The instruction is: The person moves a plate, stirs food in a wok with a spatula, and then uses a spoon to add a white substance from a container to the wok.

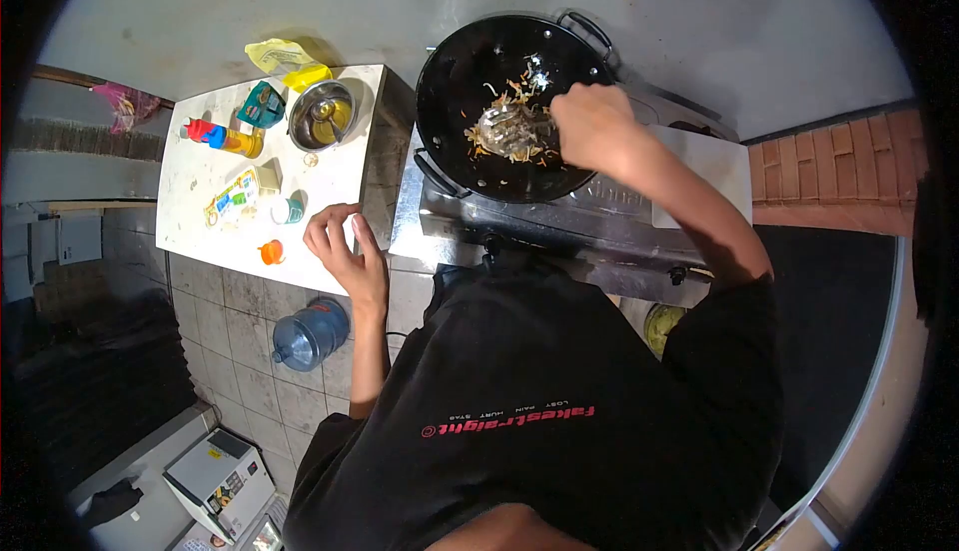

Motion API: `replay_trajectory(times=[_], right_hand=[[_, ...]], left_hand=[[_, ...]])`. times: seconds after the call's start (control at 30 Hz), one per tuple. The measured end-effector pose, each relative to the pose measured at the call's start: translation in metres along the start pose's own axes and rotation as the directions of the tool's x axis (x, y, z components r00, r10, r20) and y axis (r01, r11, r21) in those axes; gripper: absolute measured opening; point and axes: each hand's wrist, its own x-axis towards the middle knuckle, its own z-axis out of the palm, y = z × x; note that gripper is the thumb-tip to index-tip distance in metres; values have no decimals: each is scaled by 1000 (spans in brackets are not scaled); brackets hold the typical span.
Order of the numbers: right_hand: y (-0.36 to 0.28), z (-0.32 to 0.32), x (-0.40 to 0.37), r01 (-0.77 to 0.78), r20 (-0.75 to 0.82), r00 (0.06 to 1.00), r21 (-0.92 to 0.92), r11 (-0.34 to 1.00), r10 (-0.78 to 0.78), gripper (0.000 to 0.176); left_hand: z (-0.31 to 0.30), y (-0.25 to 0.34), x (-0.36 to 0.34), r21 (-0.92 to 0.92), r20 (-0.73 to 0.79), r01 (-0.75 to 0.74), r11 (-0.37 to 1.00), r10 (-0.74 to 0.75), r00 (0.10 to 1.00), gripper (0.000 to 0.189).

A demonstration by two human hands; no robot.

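Observation:
My right hand (pixel 597 129) is closed over the right side of a black wok (pixel 450 71), its fingers wrapped round the handle of a metal spatula (pixel 511 133). The handle is mostly hidden by the hand. The spatula's shiny head rests among shredded, light and orange food pieces (pixel 519 94) in the wok. My left hand (pixel 347 249) hangs over the near right edge of a white table (pixel 190 211), fingers loosely bent and thumb apart, with nothing visible in it. Nearest to it are a small green-and-white container (pixel 290 209) and an orange cap (pixel 271 251).
The wok stands on a steel gas stove (pixel 539 231). On the table are a steel bowl (pixel 345 91) with yellowish liquid and a ladle, several bottles (pixel 225 138), a green pack (pixel 262 104) and a yellow bag (pixel 290 61). A blue water jug (pixel 312 335) lies on the tiled floor.

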Motion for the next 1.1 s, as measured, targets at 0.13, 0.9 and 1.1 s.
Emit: replay_trajectory(times=[0.13,0.9,1.1], right_hand=[[40,-5,13,70,-124,991,87,994,-59,12],[-1,-20,8,195,233,960,-156,968,-156,18],[7,2,23,145,208,974,-252,957,-93,14]], left_hand=[[3,-8,4,-158,73,61,986,-50,996,7],[43,34,2,-265,441,91,960,37,897,43],[43,37,3,-278,445,106,955,30,895,42]])
